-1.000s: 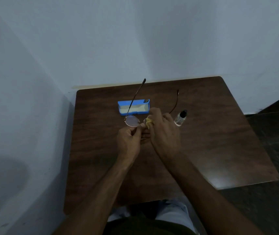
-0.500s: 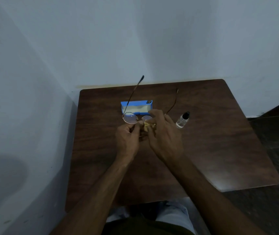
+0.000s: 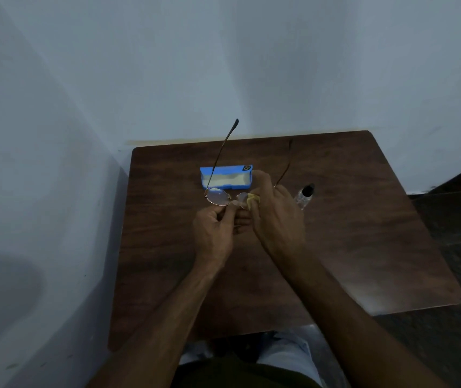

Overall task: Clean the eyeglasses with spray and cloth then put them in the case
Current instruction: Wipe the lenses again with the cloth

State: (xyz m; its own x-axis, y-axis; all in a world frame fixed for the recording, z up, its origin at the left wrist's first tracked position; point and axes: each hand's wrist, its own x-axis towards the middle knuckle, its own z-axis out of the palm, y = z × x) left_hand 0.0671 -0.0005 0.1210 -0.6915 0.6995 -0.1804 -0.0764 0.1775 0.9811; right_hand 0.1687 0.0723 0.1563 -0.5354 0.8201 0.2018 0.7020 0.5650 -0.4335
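My left hand [image 3: 214, 228] pinches the eyeglasses [image 3: 218, 196] at the bridge, frame lying crosswise, temples pointing away. My right hand [image 3: 275, 212] fingers [image 3: 263, 182] press the cloth [image 3: 252, 200] on the nearer right lens.

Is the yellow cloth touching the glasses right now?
Touching. The head view shows the right hand pressing the yellow cloth against one lens of the eyeglasses, with no gap between cloth and lens; the left hand pinches the frame.

No readable text or labels.
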